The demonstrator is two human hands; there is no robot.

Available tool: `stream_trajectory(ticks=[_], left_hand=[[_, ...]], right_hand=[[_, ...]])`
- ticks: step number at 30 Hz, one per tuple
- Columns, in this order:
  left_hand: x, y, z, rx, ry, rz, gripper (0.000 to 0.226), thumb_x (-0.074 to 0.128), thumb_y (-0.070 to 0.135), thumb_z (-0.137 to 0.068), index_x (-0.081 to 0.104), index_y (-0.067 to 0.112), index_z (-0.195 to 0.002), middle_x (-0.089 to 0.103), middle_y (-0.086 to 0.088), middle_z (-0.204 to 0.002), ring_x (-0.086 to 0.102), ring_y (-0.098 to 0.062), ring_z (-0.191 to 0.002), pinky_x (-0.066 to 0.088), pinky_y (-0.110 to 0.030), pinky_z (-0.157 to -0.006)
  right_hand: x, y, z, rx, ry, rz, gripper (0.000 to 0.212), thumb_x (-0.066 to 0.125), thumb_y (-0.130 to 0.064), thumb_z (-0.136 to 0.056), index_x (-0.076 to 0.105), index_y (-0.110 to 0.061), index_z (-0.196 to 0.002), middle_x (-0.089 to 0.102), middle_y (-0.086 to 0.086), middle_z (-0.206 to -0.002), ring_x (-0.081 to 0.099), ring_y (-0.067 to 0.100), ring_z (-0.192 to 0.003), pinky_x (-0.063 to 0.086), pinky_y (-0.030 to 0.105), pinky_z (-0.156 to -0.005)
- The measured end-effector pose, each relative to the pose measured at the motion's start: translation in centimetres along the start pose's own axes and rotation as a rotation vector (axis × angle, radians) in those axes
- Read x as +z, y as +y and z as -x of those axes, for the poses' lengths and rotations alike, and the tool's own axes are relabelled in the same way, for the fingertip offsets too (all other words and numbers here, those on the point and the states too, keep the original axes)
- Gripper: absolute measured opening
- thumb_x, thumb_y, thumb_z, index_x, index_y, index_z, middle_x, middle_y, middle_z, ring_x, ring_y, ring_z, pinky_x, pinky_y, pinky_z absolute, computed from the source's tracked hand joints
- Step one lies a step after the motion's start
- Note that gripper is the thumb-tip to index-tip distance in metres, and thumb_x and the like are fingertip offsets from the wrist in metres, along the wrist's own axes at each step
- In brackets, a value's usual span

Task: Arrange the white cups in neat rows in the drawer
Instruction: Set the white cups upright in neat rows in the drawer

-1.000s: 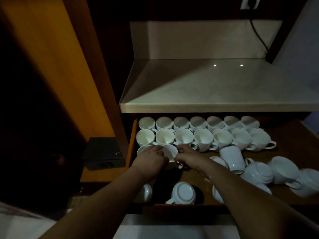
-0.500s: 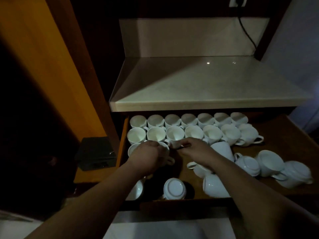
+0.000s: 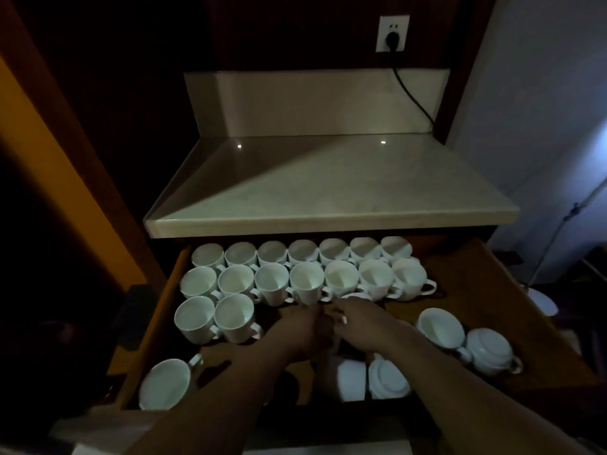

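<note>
Under the surface (image 3: 328, 192), in the drawer (image 3: 476, 290): we see two far rows of cups (image 3: 307, 282), seven each, upright and packed side by side.
Third row: only two cups stand there, at its left end (image 3: 213, 318).
Hands: our left hand (image 3: 303, 330) and right hand (image 3: 361, 323) meet mid-drawer, just near of the second row, about where the next cup belongs.
Fingers: curled on both hands, but in this dim light we cannot tell whether they grasp a cup. A pale rim (image 3: 356, 295) shows just beyond the right hand.
Loose cups: one at near left (image 3: 164, 384), two upturned near the middle (image 3: 389, 377), and two at right (image 3: 440, 326).
Risk one: our forearms hang over the near cups, so a careless draw-back could knock them together.
Risk two: we work right against the second row, so a sideways nudge could push it out of line.
Risk three: handles jut between neighbours, and one could catch as a cup is set down.
</note>
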State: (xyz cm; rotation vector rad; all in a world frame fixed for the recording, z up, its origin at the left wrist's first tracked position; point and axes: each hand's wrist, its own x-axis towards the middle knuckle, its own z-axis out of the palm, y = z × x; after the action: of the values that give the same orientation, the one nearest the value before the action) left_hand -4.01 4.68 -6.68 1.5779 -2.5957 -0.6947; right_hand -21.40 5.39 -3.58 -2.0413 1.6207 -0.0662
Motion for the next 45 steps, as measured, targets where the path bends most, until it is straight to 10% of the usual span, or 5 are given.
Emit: stream_trajectory(ticks=[13, 23, 28, 32, 45], left_hand=[[0.8, 2.9, -1.8, -0.141, -0.136, -0.431, 0.053, 0.061, 0.053, -0.089, 0.062, 0.01, -0.12, 0.056, -0.013, -0.135, 0.058, -0.034, -0.115, 0.049, -0.041, -0.092], [-3.7, 4.2, 2.2, -0.411, 0.286, 0.561, 0.062, 0.085, 0.044, -0.072, 0.055, 0.026, -0.123, 0.064, 0.006, -0.109, 0.064, -0.014, -0.093, 0.049, -0.024, -0.065], [-3.9, 4.9, 3.1, -0.425, 0.394, 1.159, 0.054, 0.082, 0.026, -0.079, 0.053, 0.021, -0.124, 0.063, -0.008, -0.11, 0.063, -0.017, -0.077, 0.043, -0.016, -0.042], [-3.7, 4.8, 3.7, -0.314, 0.445, 0.986, 0.062, 0.085, 0.025, -0.075, 0.045, 0.032, -0.122, 0.06, -0.001, -0.112, 0.065, -0.017, -0.088, 0.048, -0.017, -0.051], [-1.5, 1.1, 4.1, -0.123, 0.194, 0.29, 0.109, 0.083, 0.052, -0.064, 0.023, 0.029, -0.153, 0.038, 0.004, -0.146, 0.049, -0.015, -0.129, 0.045, -0.031, -0.103]], right_hand=[[0.2, 6.1, 0.1, 0.049, 0.065, 0.129, 0.063, 0.06, -0.038, -0.095, 0.037, -0.016, -0.149, 0.034, 0.012, -0.151, 0.051, 0.036, -0.128, 0.05, 0.045, -0.098], [-0.2, 6.0, 0.0, 0.064, 0.137, 0.021, 0.051, 0.048, -0.047, -0.1, 0.05, -0.021, -0.144, 0.046, 0.01, -0.146, 0.051, 0.03, -0.128, 0.048, 0.045, -0.103], [-2.7, 2.6, 1.4, 0.254, 0.096, -0.794, 0.037, 0.047, -0.057, -0.1, 0.064, -0.024, -0.107, 0.072, 0.011, -0.11, 0.069, 0.028, -0.098, 0.058, 0.048, -0.092], [-4.1, 0.2, 2.2, 0.387, -0.098, -1.316, 0.053, 0.059, -0.072, -0.087, 0.061, -0.023, -0.107, 0.072, 0.02, -0.107, 0.073, 0.04, -0.092, 0.062, 0.05, -0.08], [1.2, -3.3, 0.0, 0.077, -0.037, -0.251, 0.084, 0.072, -0.037, -0.067, 0.038, -0.027, -0.143, 0.051, 0.007, -0.134, 0.057, 0.027, -0.111, 0.054, 0.041, -0.086]])
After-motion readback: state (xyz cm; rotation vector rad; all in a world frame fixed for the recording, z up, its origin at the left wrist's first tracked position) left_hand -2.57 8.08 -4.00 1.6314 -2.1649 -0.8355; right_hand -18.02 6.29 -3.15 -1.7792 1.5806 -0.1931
